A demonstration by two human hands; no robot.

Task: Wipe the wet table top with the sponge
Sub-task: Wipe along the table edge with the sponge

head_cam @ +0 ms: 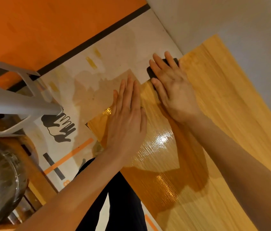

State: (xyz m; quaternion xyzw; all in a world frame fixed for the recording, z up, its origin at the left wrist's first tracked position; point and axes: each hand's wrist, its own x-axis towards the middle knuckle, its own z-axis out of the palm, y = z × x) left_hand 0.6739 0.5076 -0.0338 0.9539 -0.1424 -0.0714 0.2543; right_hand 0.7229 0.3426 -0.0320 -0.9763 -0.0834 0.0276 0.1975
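Taking the tabletop (231, 114) as my landmark and moving from left to right: off its left edge, over the floor, a steel bowl (0, 179) sits low, with a grey stool (15, 104) above it. Both stand well apart from the wood, so neither is in the way of a stroke.

My left hand (128, 120) lies flat at the tabletop's left edge. Its fingers (128, 90) are straight and close together and hold nothing. I judge it is there to brace me as I lean across.

Just right of that hand, a glossy wet patch (161, 157) spreads over the wood and catches the light. That is the part left to wipe.

Further right, at the far corner of the tabletop, my right hand (173, 87) presses the dark sponge (154, 70) down. The fingers are stretched out flat over it, not curled round it, so the load spreads evenly. The sponge peeks out under my fingertips and touches the wood near the corner. I think starting there lets me drag water back toward the patch.
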